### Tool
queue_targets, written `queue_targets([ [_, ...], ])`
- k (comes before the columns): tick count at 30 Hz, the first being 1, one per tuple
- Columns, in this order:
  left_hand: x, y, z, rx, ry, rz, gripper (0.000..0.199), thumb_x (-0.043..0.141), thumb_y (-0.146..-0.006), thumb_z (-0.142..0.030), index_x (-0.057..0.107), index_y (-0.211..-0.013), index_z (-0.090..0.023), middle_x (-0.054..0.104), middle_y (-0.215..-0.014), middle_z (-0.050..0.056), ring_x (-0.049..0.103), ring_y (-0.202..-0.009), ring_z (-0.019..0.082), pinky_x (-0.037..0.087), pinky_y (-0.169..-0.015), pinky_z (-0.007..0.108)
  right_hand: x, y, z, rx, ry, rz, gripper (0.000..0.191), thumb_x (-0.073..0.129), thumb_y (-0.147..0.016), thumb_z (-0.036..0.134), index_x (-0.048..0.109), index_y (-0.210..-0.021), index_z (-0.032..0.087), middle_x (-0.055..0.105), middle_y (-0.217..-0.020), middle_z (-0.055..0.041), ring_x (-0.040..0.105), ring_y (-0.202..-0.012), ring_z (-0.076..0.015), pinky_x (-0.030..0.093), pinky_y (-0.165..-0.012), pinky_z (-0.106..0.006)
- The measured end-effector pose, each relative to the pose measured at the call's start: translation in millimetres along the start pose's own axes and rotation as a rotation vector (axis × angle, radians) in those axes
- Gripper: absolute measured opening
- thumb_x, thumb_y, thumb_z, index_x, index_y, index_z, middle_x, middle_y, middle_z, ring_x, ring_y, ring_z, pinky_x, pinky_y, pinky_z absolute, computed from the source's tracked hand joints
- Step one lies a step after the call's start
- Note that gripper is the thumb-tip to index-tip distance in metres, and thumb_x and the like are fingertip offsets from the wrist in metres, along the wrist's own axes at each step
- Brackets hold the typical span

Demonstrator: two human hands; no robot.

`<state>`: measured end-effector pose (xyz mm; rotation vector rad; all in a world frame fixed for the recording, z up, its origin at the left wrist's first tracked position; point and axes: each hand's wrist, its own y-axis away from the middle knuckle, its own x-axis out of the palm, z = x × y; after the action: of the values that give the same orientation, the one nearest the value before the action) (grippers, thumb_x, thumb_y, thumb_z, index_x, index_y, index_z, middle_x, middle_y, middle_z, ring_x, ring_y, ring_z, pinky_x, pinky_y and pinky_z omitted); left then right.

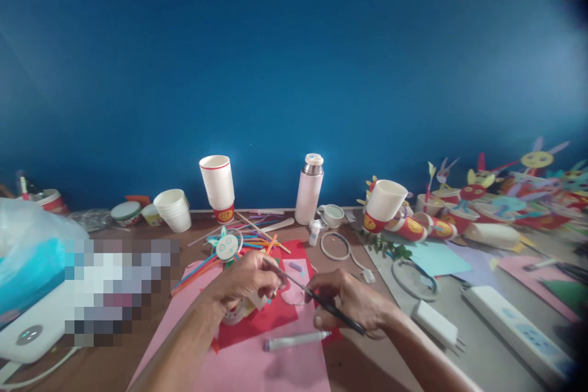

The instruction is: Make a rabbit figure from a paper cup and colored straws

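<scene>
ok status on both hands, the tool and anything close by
Right hand: gripping dark-handled tool. Left hand: at tool's far end, grip unclear. Marker lying near, on pink paper.

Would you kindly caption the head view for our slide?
Right hand holding scissors and left hand close by, over pink paper and red paper, with a tall cup stack behind.

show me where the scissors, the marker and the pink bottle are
scissors (340, 315): head view, on the black handle part by the right hand (342, 300)
marker (297, 340): head view, middle of the pale barrel
pink bottle (308, 197): head view, middle of the body
</scene>
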<state>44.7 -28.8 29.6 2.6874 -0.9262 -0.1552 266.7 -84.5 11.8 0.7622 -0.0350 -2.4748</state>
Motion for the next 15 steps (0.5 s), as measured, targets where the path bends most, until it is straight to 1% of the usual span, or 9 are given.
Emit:
queue_targets([
  [7, -0.9, -1.6, 2.9, 0.017, -0.028, 0.022, 0.010, 0.055, -0.057, -0.014, 0.065, -0.058, -0.012, 0.055, -0.046, -0.001, 0.044, -0.044, 0.009, 0.028, -0.045, 0.022, -6.3, 2.1, 1.0, 0.008, 0.058, -0.004, 0.030, 0.070, -0.065, 0.035, 0.063, -0.089, 0.017, 0.045, -0.057, 0.0055, 0.033, -0.049, -0.0069, 0.028, -0.045, -0.017],
  [15, -5.3, -3.0, 8.6, -0.009, -0.043, 0.044, 0.008, 0.057, -0.058, -0.016, 0.064, -0.059, -0.013, 0.053, -0.045, -0.002, 0.042, -0.043, 0.009, 0.029, -0.045, 0.023, -9.0, 1.3, -0.7, -0.008, 0.055, 0.024, 0.030, 0.070, -0.065, 0.034, 0.065, -0.089, 0.016, 0.043, -0.054, 0.0061, 0.033, -0.048, -0.0064, 0.025, -0.044, -0.017],
])
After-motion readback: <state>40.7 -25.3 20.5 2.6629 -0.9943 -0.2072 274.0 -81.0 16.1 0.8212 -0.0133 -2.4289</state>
